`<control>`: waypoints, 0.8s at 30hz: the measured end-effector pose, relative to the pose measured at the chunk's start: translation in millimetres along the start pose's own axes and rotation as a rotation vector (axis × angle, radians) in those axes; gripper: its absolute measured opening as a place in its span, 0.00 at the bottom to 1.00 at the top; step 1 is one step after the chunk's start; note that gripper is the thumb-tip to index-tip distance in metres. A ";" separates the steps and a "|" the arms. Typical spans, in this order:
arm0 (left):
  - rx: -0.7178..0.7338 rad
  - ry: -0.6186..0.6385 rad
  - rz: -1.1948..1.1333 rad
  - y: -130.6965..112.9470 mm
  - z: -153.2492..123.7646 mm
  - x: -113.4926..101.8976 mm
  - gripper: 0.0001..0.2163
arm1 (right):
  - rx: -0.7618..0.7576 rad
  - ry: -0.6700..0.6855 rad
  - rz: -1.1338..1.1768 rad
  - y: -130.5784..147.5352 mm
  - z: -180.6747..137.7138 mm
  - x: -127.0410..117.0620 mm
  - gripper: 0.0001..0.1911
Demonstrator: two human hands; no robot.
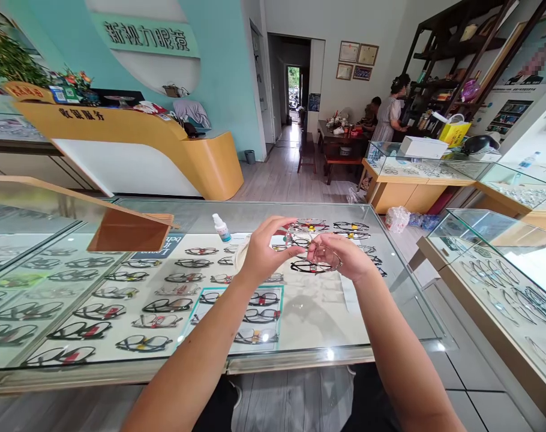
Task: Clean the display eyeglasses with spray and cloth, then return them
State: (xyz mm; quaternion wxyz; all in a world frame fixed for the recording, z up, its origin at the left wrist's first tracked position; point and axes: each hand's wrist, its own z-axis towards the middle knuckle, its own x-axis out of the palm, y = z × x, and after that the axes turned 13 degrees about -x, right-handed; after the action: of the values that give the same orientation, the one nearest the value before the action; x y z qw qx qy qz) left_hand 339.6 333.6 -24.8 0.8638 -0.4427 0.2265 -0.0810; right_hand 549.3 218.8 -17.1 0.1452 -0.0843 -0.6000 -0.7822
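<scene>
Left hand and right hand pinch clear eyeglasses between them, above the glass showcase. They hide bits of the frame, and black eyeglasses just behind make its edges hard to see. Left of the left hand stands a spray bottle. Something white peeks out beside that hand, half hidden.

Far left, leafy plant near yellow-and-white counter; lettered sign on turquoise wall behind. Grey bin just beside counter's rounded end. Four framed sheets on back wall. At right, white box and yellow bag atop glass case, dark shelving beyond.
</scene>
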 end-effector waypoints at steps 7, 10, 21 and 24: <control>-0.054 -0.388 -0.043 -3.0 0.5 3.2 0.29 | -0.555 -0.309 -0.614 6.0 -3.7 14.8 0.30; -0.004 -0.506 0.009 -15.7 9.2 -0.1 0.29 | -0.665 -0.398 -0.874 10.0 1.5 28.9 0.36; 0.471 -0.753 0.136 -150.2 100.0 -31.8 0.31 | -1.184 -0.605 -1.002 134.3 49.7 84.3 0.30; 0.587 -0.774 0.134 -175.8 112.1 -34.4 0.33 | -1.300 -0.648 -1.047 159.9 49.8 94.6 0.30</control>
State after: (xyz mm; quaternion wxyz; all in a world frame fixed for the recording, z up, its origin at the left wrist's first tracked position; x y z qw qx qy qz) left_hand 371.7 322.3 183.8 0.9762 -0.1627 -0.1156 0.0849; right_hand 510.4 216.8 171.3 -0.4831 -0.0822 -0.0115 -0.8716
